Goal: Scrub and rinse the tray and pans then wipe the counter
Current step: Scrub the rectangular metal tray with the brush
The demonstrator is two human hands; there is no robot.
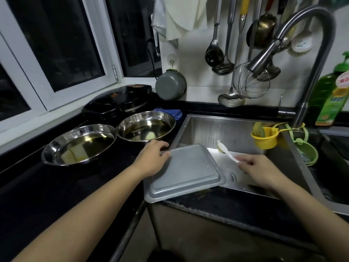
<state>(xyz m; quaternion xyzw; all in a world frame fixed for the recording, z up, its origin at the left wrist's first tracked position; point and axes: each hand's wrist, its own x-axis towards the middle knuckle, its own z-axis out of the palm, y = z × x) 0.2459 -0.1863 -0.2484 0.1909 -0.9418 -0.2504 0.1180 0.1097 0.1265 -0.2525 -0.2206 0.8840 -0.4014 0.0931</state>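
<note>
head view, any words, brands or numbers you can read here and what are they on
Green dish soap bottle: an orange label with pale characters and a red patch near the top, all too blurred to read.
Black electric griddle: orange markings, illegible.
Nothing else carries readable text.

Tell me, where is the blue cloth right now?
In the head view the blue cloth lies on the black counter toward the back, just behind the right-hand steel pan and beside the sink's left rear corner.
</note>
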